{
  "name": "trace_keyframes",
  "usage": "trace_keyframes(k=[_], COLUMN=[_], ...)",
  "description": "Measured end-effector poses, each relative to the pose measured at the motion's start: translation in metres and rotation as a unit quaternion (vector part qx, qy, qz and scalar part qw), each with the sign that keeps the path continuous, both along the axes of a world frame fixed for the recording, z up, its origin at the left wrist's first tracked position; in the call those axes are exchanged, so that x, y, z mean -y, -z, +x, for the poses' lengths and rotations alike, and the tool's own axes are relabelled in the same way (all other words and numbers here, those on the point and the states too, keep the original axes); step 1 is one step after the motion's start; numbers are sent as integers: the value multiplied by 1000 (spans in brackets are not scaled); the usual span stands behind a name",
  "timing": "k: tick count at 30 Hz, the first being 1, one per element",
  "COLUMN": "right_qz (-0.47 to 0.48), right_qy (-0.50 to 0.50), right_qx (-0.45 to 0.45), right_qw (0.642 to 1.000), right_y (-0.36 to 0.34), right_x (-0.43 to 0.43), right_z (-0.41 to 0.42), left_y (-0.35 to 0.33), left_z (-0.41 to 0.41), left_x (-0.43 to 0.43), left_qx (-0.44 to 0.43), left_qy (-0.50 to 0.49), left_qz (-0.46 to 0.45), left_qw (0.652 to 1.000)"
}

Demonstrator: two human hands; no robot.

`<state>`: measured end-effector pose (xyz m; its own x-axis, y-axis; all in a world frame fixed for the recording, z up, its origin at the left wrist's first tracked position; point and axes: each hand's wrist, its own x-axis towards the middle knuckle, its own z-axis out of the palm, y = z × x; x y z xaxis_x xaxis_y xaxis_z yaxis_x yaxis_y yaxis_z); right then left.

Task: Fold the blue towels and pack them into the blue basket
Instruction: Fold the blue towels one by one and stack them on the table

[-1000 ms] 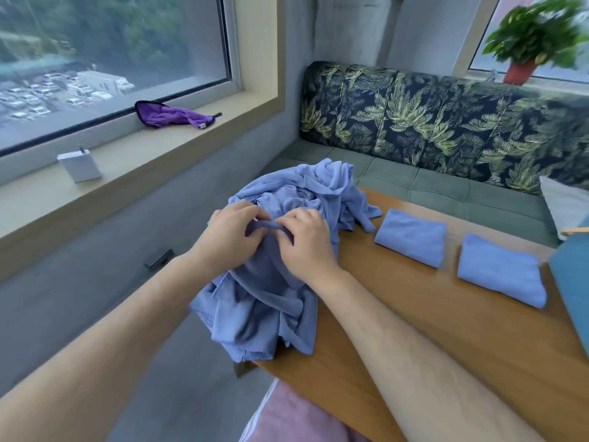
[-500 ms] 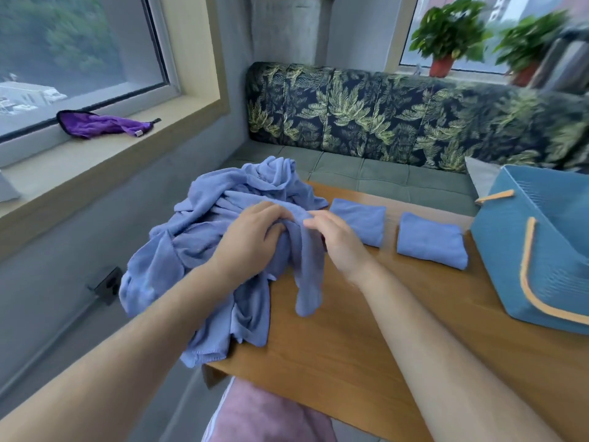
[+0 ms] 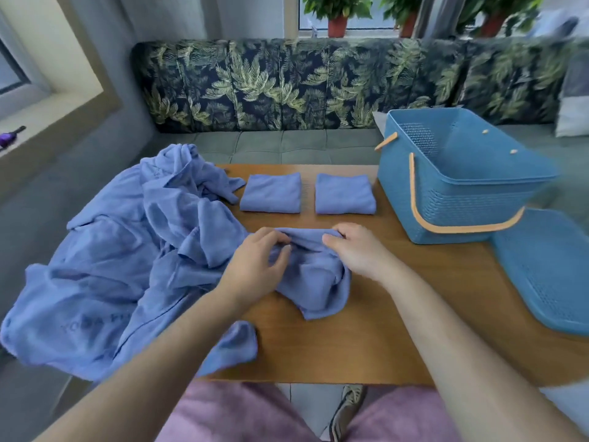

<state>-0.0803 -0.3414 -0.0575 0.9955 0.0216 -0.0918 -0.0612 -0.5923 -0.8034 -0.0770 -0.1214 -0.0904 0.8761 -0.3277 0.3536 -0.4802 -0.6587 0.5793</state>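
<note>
A crumpled blue towel (image 3: pixel 318 282) lies on the wooden table (image 3: pixel 366 339) in front of me. My left hand (image 3: pixel 255 266) and my right hand (image 3: pixel 357 250) both pinch its far edge, a short gap apart. A big heap of loose blue towels (image 3: pixel 127 256) covers the table's left side and hangs over its edge. Two folded blue towels (image 3: pixel 271 193) (image 3: pixel 345 194) lie side by side beyond my hands. The blue basket (image 3: pixel 462 193) with an orange handle stands at the right, and I see nothing inside it.
A blue basket lid (image 3: pixel 548 266) lies flat at the table's right edge. A leaf-patterned bench seat (image 3: pixel 287 84) runs behind the table, with potted plants (image 3: pixel 338 14) on the sill above. My shoe (image 3: pixel 347 409) shows below the table's near edge.
The view has swung right, bringing the whole basket and lid into sight. My hands have drawn one towel out of the heap toward the table's middle and moved apart along its edge.
</note>
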Motion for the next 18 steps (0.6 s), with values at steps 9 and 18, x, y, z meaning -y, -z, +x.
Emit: trace_keyframes(k=[9, 18], right_qz=[-323, -306], right_qy=[-45, -63], right_qx=[-11, -7], right_qw=[945, 950], right_y=[35, 52], right_x=[5, -37], right_z=[-30, 1], left_y=[46, 40], left_z=[2, -3], left_x=[34, -2], left_qx=[-79, 8], left_qy=[55, 9], left_qz=[186, 193], left_qw=[978, 981])
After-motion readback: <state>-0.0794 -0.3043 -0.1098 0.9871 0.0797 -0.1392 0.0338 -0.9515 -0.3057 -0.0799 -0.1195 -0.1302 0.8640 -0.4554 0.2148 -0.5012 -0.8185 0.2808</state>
